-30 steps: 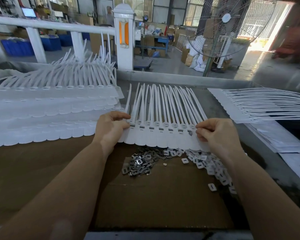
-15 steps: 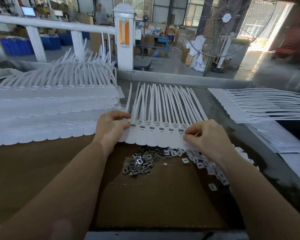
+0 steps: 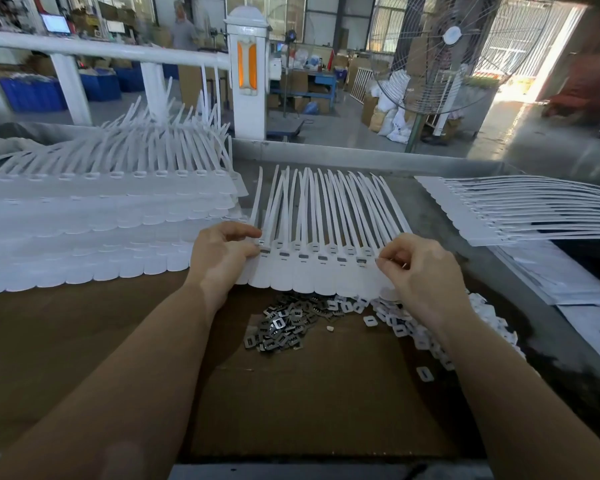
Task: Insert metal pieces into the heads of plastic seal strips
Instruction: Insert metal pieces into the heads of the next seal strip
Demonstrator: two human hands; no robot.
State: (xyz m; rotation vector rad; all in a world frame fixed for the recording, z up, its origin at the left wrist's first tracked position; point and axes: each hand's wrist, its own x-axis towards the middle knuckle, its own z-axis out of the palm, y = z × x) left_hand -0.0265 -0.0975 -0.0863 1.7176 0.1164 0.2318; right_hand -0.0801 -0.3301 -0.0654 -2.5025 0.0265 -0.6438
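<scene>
A joined row of white plastic seal strips [image 3: 312, 271] lies flat in front of me, tails fanned away. Several of its heads [image 3: 323, 259] show grey metal pieces seated in them. My left hand [image 3: 222, 254] grips the row's left end, thumb and forefinger at the leftmost head. My right hand [image 3: 420, 271] has its fingers curled at a head near the right end, pinching something small and shiny, apparently metal pieces. A heap of loose metal pieces [image 3: 281, 323] sits just in front of the row on brown cardboard [image 3: 309, 403].
Tall stacks of seal-strip rows [image 3: 101, 216] fill the left side. Another stack [image 3: 520, 216] lies at the right. Small white plastic caps [image 3: 409, 327] are scattered under my right wrist. A white railing [image 3: 101, 53] and a standing fan [image 3: 440, 53] are beyond the bench.
My right hand has shifted leftward along the row of heads, from the right end to a head further in. My left hand has stayed at the left end.
</scene>
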